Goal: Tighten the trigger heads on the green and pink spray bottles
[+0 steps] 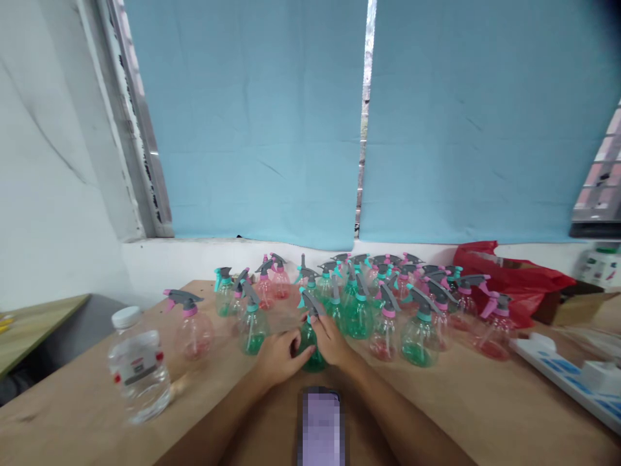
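A green spray bottle [310, 346] with a grey trigger head stands on the wooden table [460, 401], right in front of me. My left hand [279, 356] wraps round its left side. On its right side and neck, my right hand [330, 338] grips it, the fingers reaching up toward the trigger head. Both hands are closed on this one bottle. Behind it stand several more spray bottles [388, 304], pink and green, all with grey heads.
A clear water bottle [139, 369] with a white cap stands at the left. A lone pink spray bottle [191, 327] is near it. A red plastic bag [509, 278] and a cardboard box lie at the back right. A white and blue pack [567, 375] sits at the right edge.
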